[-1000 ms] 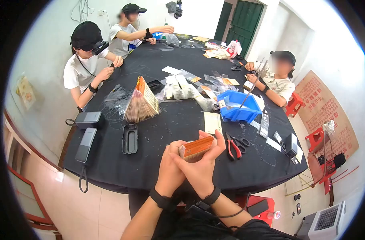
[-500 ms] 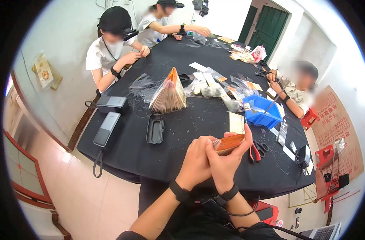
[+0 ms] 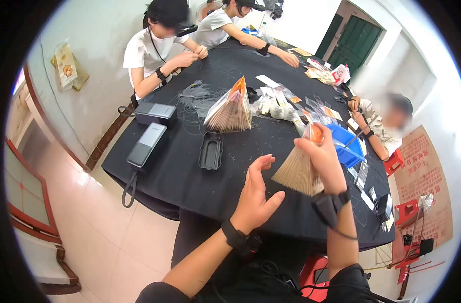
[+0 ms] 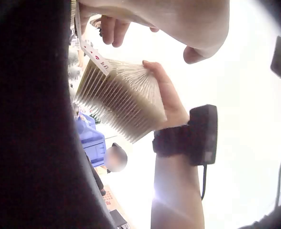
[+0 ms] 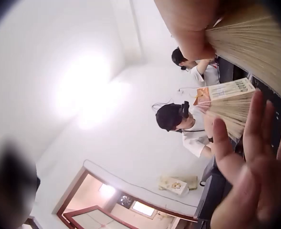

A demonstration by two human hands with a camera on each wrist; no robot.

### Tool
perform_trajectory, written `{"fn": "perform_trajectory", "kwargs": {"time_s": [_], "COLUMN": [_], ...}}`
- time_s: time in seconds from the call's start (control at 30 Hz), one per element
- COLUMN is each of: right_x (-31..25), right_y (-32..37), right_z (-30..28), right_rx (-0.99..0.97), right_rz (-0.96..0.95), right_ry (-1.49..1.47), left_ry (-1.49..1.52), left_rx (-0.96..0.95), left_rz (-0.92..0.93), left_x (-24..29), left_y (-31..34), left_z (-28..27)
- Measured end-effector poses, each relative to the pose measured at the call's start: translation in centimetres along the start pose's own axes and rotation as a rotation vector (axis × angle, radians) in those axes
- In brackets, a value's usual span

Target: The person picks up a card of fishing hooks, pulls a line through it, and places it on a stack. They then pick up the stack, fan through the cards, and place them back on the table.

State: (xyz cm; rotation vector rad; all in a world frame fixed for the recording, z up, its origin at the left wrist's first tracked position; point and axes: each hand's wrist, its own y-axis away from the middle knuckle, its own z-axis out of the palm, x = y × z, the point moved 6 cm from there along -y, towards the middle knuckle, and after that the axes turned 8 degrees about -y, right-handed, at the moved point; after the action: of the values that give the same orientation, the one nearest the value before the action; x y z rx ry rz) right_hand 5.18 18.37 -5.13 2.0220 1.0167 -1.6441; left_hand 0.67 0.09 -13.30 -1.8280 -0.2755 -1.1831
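My right hand (image 3: 327, 160) grips a thick stack of thin packets (image 3: 295, 172) at its orange end. The loose edges fan out down and to the left, above the black table. In the left wrist view the fanned stack (image 4: 123, 102) shows many pale layers and a white strip with red print. My left hand (image 3: 255, 199) is held off to the left of the stack, fingers and thumb spread, holding nothing. The right wrist view shows that left hand (image 5: 255, 176) apart from the stack. A second fanned stack (image 3: 229, 112) with an orange top stands on the table farther back.
On the black tablecloth (image 3: 182, 187) lie an empty black tray (image 3: 210, 151) and two power banks (image 3: 147, 145). A blue bin (image 3: 349, 146) stands just beyond my right hand. Clear plastic bags (image 3: 276, 106) are heaped behind. Other people sit along the table's far sides.
Both hands held the stack together before. The left hand has let go and moved away; the right hand has lifted and turned the stack, its edges now fanned. The head view has shifted.
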Motion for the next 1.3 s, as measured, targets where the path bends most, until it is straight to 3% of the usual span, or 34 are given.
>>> {"fn": "perform_trajectory", "kwargs": {"time_s": [0.17,0.3,0.33,0.43,0.47,0.57,0.67,0.73,0.83,1.03,1.1,1.13,1.23,1.3], "right_x": [5.3,4.7,3.9,9.7,9.5,12.3,15.4,15.5,13.3,14.6,12.2,7.5,7.2,7.8], "right_y": [-8.7,-10.9,-11.4,-16.7,-16.2,-18.8,-22.2,-22.4,-20.8,-21.4,-19.3,-15.8,-16.6,-17.6], "right_z": [1.7,4.8,5.5,6.7,6.6,6.6,5.2,4.7,4.4,4.1,4.4,5.0,5.2,4.5], "right_rx": [-0.293,-0.486,-0.463,-0.721,-0.658,-0.714,-0.428,-0.348,-0.319,-0.375,-0.367,-0.263,-0.283,-0.159], "right_rz": [0.325,0.522,0.46,0.301,0.352,0.346,0.497,0.514,0.498,0.503,0.536,0.56,0.515,0.419], "right_ry": [0.251,0.584,0.796,0.722,0.694,0.731,0.919,0.942,0.898,0.845,0.772,0.814,0.971,1.08], "left_ry": [0.024,0.022,0.03,0.042,0.041,0.043,0.023,-0.015,-0.002,-0.02,-0.024,-0.026,-0.056,-0.073], "left_rx": [0.016,0.019,0.019,0.049,0.049,0.05,0.064,0.084,0.092,0.095,0.103,0.106,0.096,0.103], "left_rz": [-0.033,-0.051,-0.072,-0.063,-0.073,-0.088,-0.059,-0.026,-0.029,-0.037,-0.031,-0.027,-0.042,-0.047], "left_x": [0.0,-0.2,-0.3,-0.4,-0.4,-0.4,-0.3,-0.1,0.1,0.0,-0.1,-0.1,0.0,-0.1], "left_y": [0.1,0.1,0.1,0.1,0.1,0.1,-0.1,-0.1,-0.1,-0.1,-0.1,-0.1,-0.1,-0.1], "left_z": [-0.2,-0.2,-0.2,-0.4,-0.4,-0.4,-0.4,-0.6,-0.8,-0.9,-0.9,-0.9,-0.9,-0.9]}}
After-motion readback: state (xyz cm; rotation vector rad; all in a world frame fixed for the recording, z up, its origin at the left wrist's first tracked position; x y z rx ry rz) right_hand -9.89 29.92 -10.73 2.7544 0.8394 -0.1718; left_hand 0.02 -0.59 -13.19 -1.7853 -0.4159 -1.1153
